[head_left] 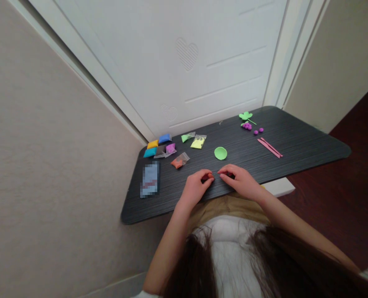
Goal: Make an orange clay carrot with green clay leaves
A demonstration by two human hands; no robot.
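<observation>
My left hand point(197, 183) rests near the front edge of a dark table point(296, 145), fingers pinched on a small orange-red lump of clay point(207, 178). My right hand point(237, 177) sits close beside it with fingers curled; a dark red bit shows under them, too hidden to name. A flat green clay disc point(220, 153) lies just beyond both hands. An opened bag of orange clay point(179, 161) lies to the left of the disc.
Several small clay bags, yellow, blue, teal, purple, green and pale yellow point(198, 142), lie at the table's back left. A blurred packet point(149, 179) sits front left. Green leaf shape point(245, 116), purple balls point(246, 126) and pink modelling sticks point(269, 147) are at the right. A white door point(187, 62) stands behind.
</observation>
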